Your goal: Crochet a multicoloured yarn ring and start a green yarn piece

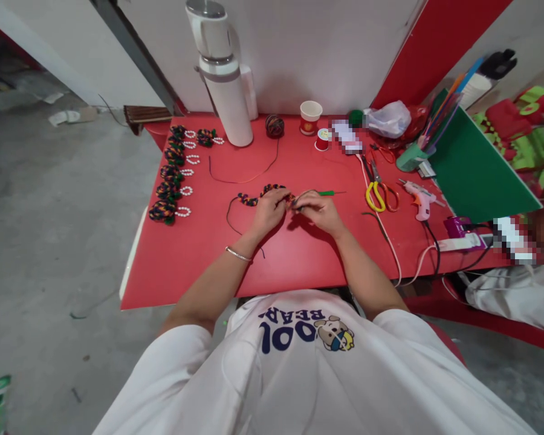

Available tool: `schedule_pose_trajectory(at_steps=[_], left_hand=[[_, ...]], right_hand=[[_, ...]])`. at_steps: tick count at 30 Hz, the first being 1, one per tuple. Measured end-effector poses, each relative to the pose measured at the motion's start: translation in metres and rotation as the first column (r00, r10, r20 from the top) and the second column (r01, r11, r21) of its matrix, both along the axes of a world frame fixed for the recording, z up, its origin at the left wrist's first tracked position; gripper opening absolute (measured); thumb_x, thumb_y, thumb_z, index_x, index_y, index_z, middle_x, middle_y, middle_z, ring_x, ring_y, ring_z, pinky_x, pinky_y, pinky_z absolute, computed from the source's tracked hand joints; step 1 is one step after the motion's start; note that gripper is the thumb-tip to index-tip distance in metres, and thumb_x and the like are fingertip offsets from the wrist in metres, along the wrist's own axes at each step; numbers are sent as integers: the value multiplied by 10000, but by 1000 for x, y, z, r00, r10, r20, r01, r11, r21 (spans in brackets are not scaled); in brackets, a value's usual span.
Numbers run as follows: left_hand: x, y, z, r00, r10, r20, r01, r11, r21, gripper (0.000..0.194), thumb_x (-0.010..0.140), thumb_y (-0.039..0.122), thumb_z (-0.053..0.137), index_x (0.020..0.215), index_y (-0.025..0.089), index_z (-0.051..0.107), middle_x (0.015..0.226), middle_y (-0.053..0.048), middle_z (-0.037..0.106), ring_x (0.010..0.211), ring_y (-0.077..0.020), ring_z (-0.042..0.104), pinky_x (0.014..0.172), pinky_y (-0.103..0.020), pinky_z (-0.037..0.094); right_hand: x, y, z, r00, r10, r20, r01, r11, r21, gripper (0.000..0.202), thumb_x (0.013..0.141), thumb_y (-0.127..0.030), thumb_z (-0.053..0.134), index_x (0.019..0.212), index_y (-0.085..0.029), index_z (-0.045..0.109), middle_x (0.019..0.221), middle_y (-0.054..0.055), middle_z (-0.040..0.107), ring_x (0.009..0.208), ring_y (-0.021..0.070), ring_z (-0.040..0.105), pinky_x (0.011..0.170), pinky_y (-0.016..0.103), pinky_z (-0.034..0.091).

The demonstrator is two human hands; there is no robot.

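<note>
A dark multicoloured knotted cord piece (248, 199) lies curved on the red table, its right end between my hands. My left hand (272, 211) has its fingers closed on that piece. My right hand (318, 211) is close beside it, thumb and fingers pinched together at the right end; what exactly they hold is too small to make out. Just beyond my right hand lies a tool with a green handle (326, 193). A loose dark strand (229, 220) trails from the left end of the piece toward me.
Finished-looking knotted pieces with white bead loops (163, 211) line the table's left edge. At the back stand a tall white flask (229, 99), a yarn ball (274, 125) and a paper cup (310, 118). Scissors (375, 196) and a glue gun (420, 199) lie right. A person sits far right.
</note>
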State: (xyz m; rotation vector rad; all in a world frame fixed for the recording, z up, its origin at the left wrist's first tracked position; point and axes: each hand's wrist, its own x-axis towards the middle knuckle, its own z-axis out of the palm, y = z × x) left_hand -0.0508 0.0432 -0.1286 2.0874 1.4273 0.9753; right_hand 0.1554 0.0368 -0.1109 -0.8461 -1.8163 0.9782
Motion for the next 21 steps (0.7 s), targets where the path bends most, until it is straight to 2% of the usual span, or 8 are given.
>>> schedule_pose_trajectory(at_steps=[2, 4, 7, 10, 12, 16, 19, 21], left_hand=[[-2, 2, 0, 1000, 16, -6, -16, 1000, 4, 410, 987, 148, 473, 1233, 192, 798, 1342, -122, 782, 1291, -259, 698, 1193, -493, 518], [-2, 2, 3, 997, 52, -51, -50, 998, 30, 370, 1037, 244, 488, 1214, 188, 808, 1368, -136, 766, 1335, -272, 671, 1236, -509, 474], [-1, -3, 7, 970, 158, -185, -152, 987, 48, 376, 1044, 412, 568, 1255, 206, 801, 1507, -159, 678, 1474, -338, 560, 1287, -577, 386], [2, -9, 12, 930, 218, -297, -225, 974, 13, 471, 1005, 511, 637, 1388, 255, 738, 1654, -168, 550, 1583, -421, 420, 1278, -711, 305], [1, -13, 15, 925, 181, -334, -199, 980, -21, 519, 1015, 522, 613, 1459, 265, 688, 1697, -176, 497, 1609, -438, 379, 1260, -772, 266], [-6, -15, 17, 921, 58, -385, -89, 994, -65, 623, 998, 518, 622, 1564, 260, 594, 1751, -187, 411, 1640, -444, 329, 1250, -799, 236], [-8, -17, 18, 905, -14, -424, -15, 998, -67, 766, 940, 547, 697, 1620, 235, 531, 1769, -205, 365, 1654, -453, 298, 1268, -787, 205], [-8, -19, 17, 897, -44, -439, 20, 998, -59, 816, 926, 555, 714, 1639, 219, 503, 1771, -208, 359, 1657, -448, 296, 1287, -768, 187]], right_hand=[[-1, -1, -2, 969, 44, 242, -92, 977, 193, 295, 885, -113, 624, 883, -299, 854, 909, 42, 794, 1025, 240, 676, 1020, 483, 555], [-1, -1, -3, 922, 41, 386, -158, 948, 277, 341, 862, -67, 590, 879, -278, 858, 889, 55, 779, 1006, 250, 647, 986, 471, 555], [-1, 0, -4, 896, -12, 445, -144, 938, 316, 331, 889, -83, 590, 955, -255, 865, 917, 70, 773, 1008, 252, 629, 981, 455, 553], [-2, -1, -3, 885, -65, 462, -101, 940, 326, 257, 955, -215, 636, 1053, -265, 868, 986, 92, 778, 1053, 266, 627, 993, 467, 556], [-3, -3, -2, 880, -67, 470, -99, 942, 320, 233, 972, -298, 654, 1048, -274, 873, 1006, 98, 784, 1067, 270, 634, 1001, 472, 559], [-1, -6, 2, 895, -24, 445, -104, 959, 262, 255, 970, -289, 618, 1015, -288, 869, 980, 67, 818, 1020, 253, 679, 1009, 464, 571], [-2, -5, 5, 907, -170, 385, 71, 964, 258, 325, 1023, -310, 538, 1035, -271, 861, 1005, 71, 840, 995, 243, 713, 1016, 455, 572], [-7, 1, 5, 890, -260, 375, 164, 949, 270, 352, 1053, -345, 514, 1119, -260, 848, 1093, 88, 844, 1044, 248, 722, 1049, 458, 564]])
